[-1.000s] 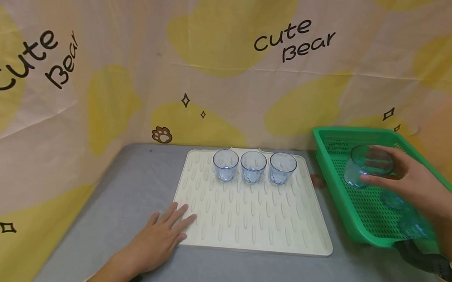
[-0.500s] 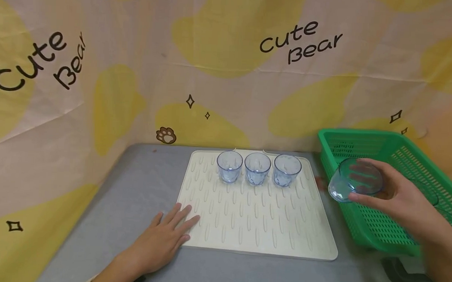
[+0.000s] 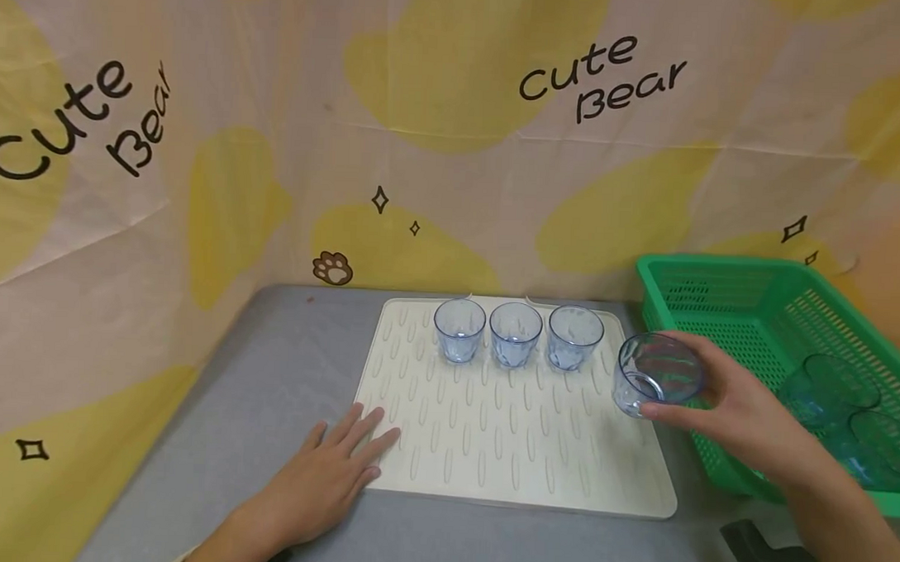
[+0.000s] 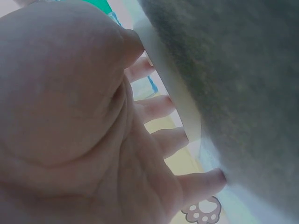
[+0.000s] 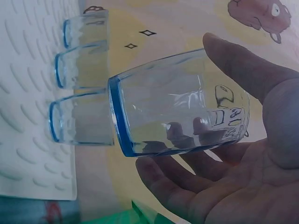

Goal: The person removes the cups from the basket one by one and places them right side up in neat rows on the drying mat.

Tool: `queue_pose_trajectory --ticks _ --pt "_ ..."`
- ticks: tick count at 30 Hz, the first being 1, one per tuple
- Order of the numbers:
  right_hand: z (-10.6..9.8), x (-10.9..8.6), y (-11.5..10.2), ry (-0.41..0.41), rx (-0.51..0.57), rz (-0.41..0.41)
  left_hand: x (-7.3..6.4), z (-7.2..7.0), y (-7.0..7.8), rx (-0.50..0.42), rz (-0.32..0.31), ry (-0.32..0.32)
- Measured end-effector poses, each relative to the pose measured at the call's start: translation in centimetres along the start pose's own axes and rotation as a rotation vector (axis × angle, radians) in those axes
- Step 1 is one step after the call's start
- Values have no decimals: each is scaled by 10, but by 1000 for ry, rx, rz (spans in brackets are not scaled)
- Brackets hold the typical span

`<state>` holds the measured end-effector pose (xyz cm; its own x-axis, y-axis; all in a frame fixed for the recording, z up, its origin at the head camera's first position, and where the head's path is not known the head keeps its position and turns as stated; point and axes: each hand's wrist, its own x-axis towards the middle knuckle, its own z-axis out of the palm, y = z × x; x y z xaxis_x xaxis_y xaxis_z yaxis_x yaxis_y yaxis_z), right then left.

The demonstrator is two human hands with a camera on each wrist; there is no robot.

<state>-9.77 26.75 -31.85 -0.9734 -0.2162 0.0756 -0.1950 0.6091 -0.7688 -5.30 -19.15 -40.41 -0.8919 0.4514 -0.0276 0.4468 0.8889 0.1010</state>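
My right hand [image 3: 728, 406] grips a clear bluish drinking glass [image 3: 651, 375] between thumb and fingers, held above the right edge of the white ridged mat [image 3: 504, 448]. In the right wrist view the thumb lies on one side of the glass [image 5: 159, 102] and the fingers on the other. Three matching glasses stand upright in a row at the mat's back: a left glass [image 3: 459, 335], a middle glass [image 3: 515, 339] and a right glass [image 3: 573, 341]. At the mat's front left corner my left hand [image 3: 320, 479] rests with fingers spread, fingertips on the mat.
A green basket [image 3: 718, 278] stands right of the mat, with more glasses [image 3: 836, 390] inside. Grey cloth [image 3: 268, 374] covers the table. A printed curtain [image 3: 454, 165] hangs behind and to the left. A dark strap-like piece [image 3: 768, 561] shows by the right wrist.
The right hand has carried the glass leftward out of the basket to the mat's right edge. The left hand stays on the mat's corner. The head view has shifted slightly.
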Motion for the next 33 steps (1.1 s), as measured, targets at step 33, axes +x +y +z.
queue_pose_trajectory --ticks 33 --pt "66 12 -26 -130 52 -19 2 -1 -1 -7 -9 -24"
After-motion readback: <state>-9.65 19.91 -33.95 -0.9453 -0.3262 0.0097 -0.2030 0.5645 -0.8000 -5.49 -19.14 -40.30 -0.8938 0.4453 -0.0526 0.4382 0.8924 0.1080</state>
